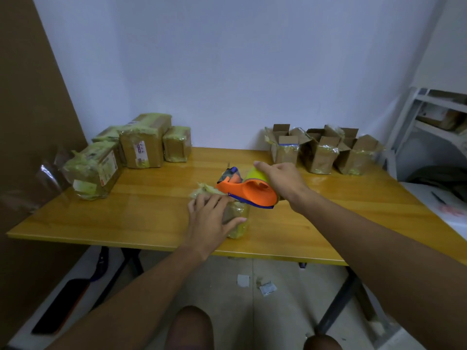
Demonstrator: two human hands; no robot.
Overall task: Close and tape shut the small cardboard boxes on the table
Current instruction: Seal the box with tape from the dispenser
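Small taped box (236, 215) lies mid-table near the front edge; orange dispenser (249, 192) with yellow-green tape roll rests tilted on it; three open boxes (321, 152) back right

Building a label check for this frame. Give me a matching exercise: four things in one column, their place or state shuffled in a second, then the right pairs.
Things:
1. left hand
2. right hand
3. open boxes
4. taped boxes

Place or state:
A. grouped at the table's far left
B. holds the orange tape dispenser
C. flaps up, in a row at the table's far right
D. presses down on the small box at the table's near edge

Pairs: 1-D, 2-B, 3-C, 4-A
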